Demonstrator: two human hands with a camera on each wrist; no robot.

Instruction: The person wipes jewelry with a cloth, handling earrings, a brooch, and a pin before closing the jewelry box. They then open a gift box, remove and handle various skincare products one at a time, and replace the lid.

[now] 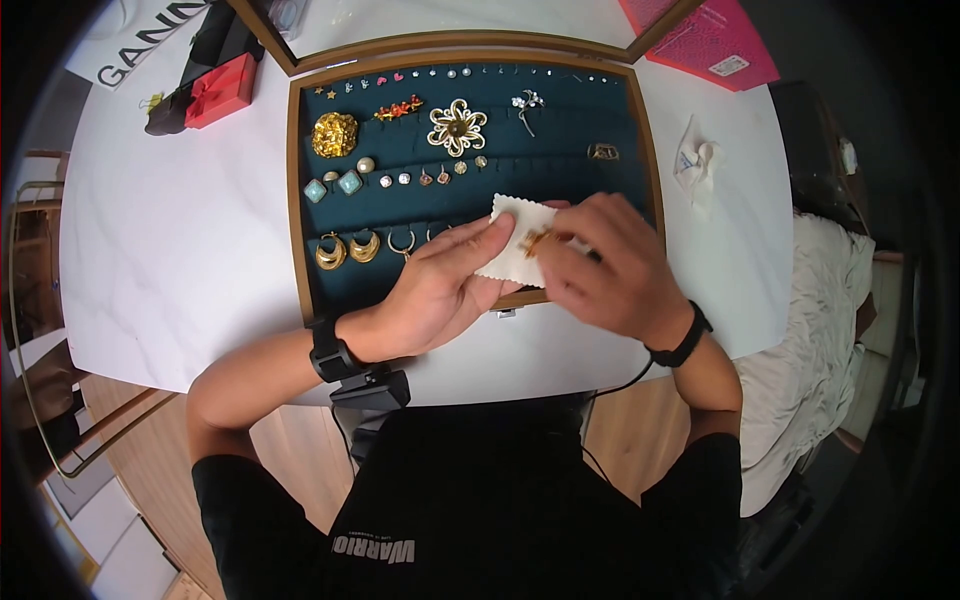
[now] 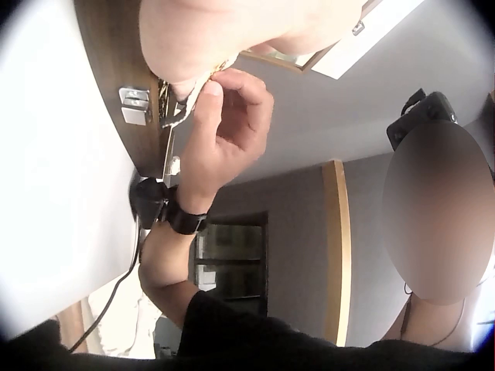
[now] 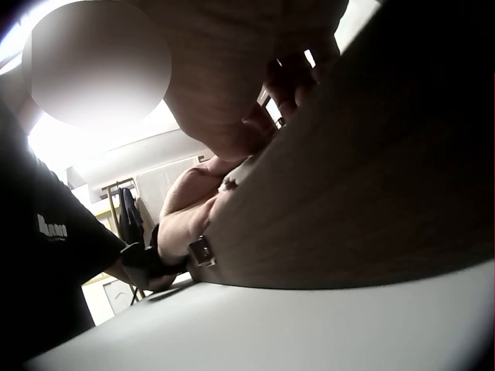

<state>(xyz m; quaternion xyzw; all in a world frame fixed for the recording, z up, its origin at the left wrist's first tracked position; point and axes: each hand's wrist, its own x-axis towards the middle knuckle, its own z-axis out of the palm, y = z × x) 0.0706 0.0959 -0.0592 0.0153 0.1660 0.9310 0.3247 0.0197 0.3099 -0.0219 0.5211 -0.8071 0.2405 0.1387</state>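
Observation:
A white cloth with a zigzag edge (image 1: 508, 262) lies across my left hand (image 1: 440, 285), whose thumb presses on it from above. On the cloth rests a small gold-coloured piece (image 1: 535, 242), partly covered by my right hand (image 1: 612, 262). The right fingers are curled at the piece, somewhat blurred, pinching at it. Both hands are above the front part of a wooden jewellery case (image 1: 298, 180) with a dark teal lining. In the left wrist view my right hand (image 2: 228, 131) pinches near the cloth's edge; the right wrist view is dark and hides the piece.
Rows of earrings and brooches, among them a flower brooch (image 1: 458, 128) and gold hoops (image 1: 330, 251), fill the case. Its glass lid stands raised at the back. A red box (image 1: 220, 92) is at the back left, a pink packet (image 1: 715, 45) at the back right, crumpled white paper (image 1: 697, 165) right.

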